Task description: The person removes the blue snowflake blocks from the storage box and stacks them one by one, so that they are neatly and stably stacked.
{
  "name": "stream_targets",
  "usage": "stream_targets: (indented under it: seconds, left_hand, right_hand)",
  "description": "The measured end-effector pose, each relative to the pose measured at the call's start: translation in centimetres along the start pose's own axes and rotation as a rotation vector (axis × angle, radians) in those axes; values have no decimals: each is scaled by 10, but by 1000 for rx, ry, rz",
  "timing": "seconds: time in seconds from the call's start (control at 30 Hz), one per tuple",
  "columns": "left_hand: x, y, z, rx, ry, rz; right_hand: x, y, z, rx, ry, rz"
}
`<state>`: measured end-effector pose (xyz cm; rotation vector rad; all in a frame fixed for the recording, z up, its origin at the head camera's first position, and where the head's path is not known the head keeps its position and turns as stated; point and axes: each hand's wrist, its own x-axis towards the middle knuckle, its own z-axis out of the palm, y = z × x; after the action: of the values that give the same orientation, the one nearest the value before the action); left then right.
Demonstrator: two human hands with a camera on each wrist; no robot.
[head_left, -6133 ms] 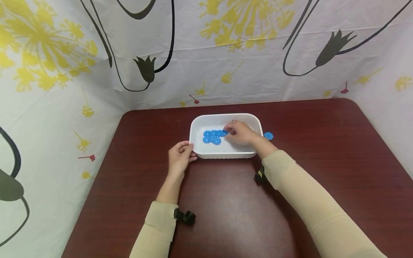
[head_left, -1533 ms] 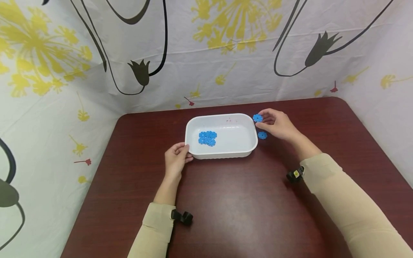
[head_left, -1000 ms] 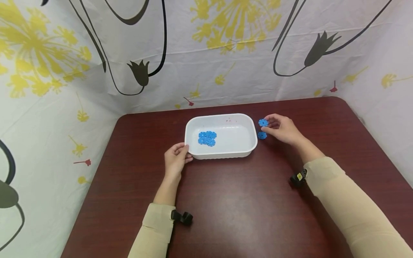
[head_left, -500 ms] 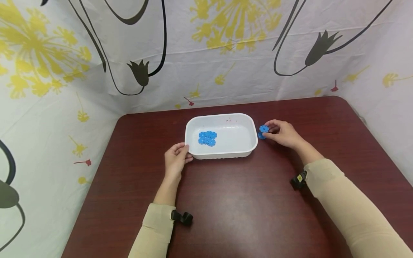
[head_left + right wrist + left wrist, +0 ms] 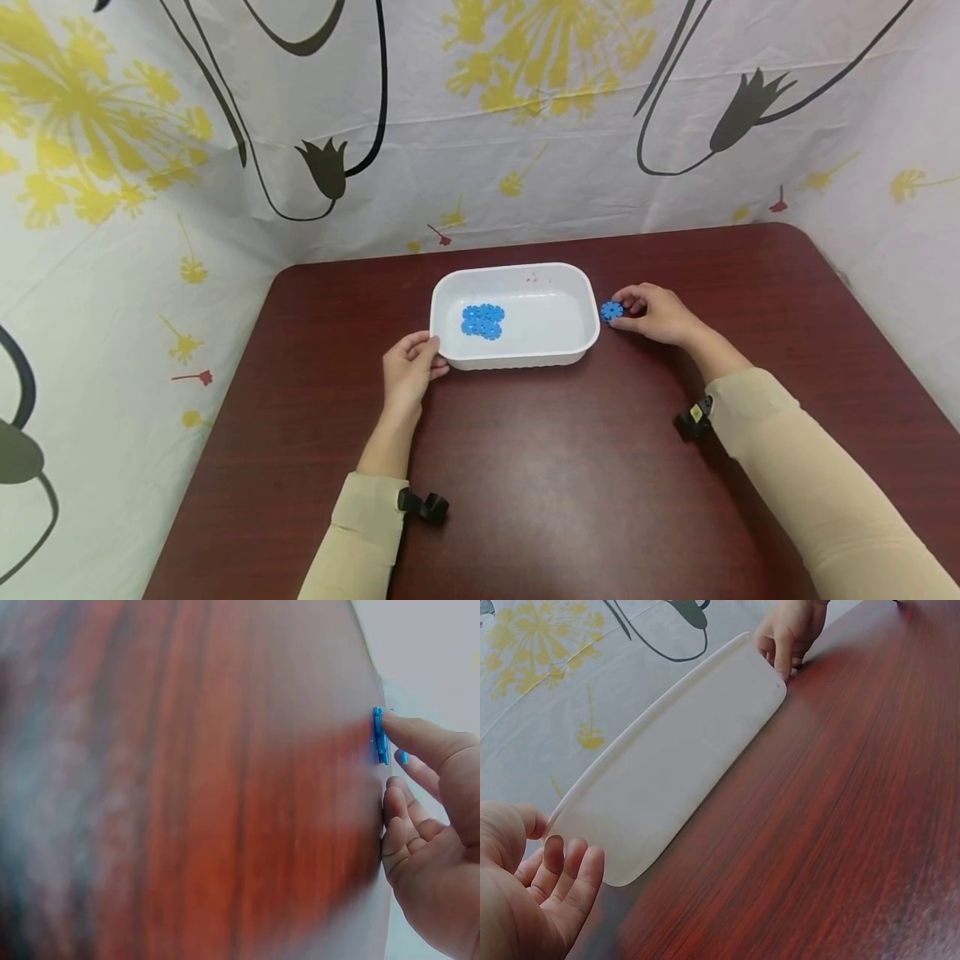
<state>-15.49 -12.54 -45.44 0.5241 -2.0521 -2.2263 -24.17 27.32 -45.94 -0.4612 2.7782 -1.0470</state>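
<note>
At the right end of a white plastic tray, my right hand pinches a blue snowflake disc between thumb and fingertips. In this view it overlaps another disc lying on the table beneath it. The right wrist view catches the blue pieces edge-on, low at the tabletop by the thumb. My left hand pinches the tray's near left corner, thumb on the rim; the left wrist view has the same hand at that corner. Several blue discs lie in a cluster in the tray's left half.
The tray stands toward the back of a dark reddish-brown table. A white cloth with yellow and grey flower prints hangs behind the table and along its sides. Each wrist wears a black camera strap.
My right hand took a disc from the tray, carried it over the right rim and lowered it onto the disc lying outside. My left hand keeps its grip on the tray corner.
</note>
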Motion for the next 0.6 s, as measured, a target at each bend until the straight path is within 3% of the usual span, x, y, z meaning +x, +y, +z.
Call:
stream_targets:
  seconds: [0.6]
  left_hand:
    - [0,-1,2,12,13,17]
  right_hand:
    - [1,3,0,-17,-18,-12]
